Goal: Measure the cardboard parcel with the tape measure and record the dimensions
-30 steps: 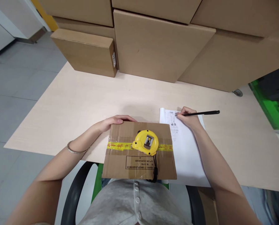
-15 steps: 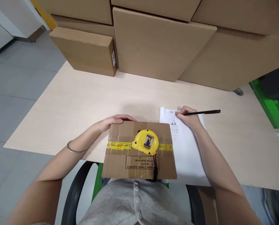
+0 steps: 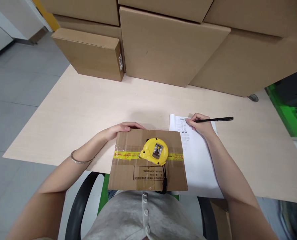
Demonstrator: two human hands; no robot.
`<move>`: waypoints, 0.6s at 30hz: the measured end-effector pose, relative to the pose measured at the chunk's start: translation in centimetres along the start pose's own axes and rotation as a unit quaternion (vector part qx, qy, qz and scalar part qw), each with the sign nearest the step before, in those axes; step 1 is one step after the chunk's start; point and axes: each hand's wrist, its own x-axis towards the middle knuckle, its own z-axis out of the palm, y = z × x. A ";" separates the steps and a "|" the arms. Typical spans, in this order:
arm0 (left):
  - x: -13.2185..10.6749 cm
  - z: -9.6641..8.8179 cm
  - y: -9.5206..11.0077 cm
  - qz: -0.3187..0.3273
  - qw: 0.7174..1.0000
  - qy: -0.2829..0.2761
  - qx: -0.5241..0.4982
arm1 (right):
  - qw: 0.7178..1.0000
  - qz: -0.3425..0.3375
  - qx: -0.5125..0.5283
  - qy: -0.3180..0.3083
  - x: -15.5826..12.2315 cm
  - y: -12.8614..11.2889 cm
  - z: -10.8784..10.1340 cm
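Observation:
My right hand [image 3: 200, 124] pinches a slim black pen [image 3: 219, 119], its tip end low over the printed rows near the top of a white paper pad [image 3: 200, 160]. My left hand [image 3: 121, 129] is closed on the far left corner of a small cardboard box [image 3: 125, 178], thumb on the edge and fingers along the far side, partly hidden. Yellow printed tape [image 3: 126, 155] runs across the box top. A yellow tape measure [image 3: 155, 151] lies on it, its black strap [image 3: 164, 183] hanging toward me.
Large cardboard boxes [image 3: 168, 46] are stacked along the back of the pale table [image 3: 88, 100]. A flatter box [image 3: 86, 56] stands at the back left. Near the right rear is a round grommet [image 3: 253, 97]. Dark equipment on a green surface [image 3: 273, 96] lies beyond the right edge.
My right hand and the pen have shifted very slightly left over the printed rows. My left hand, the box and the tape measure stay as they were.

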 end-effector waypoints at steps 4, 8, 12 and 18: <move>0.0 0.0 0.0 -0.001 1.000 0.009 -0.006 | 1.000 0.004 0.001 0.001 0.0 -0.1 0.0; 0.0 0.2 0.2 -0.001 1.000 0.014 0.000 | 1.000 0.003 0.002 0.006 0.0 0.0 0.0; -0.1 0.3 0.3 -0.004 1.000 0.020 0.006 | 1.000 0.009 0.005 0.002 0.1 0.1 0.0; -0.1 0.2 0.3 -0.004 1.000 0.022 0.019 | 1.000 0.015 0.009 -0.003 0.2 0.0 0.0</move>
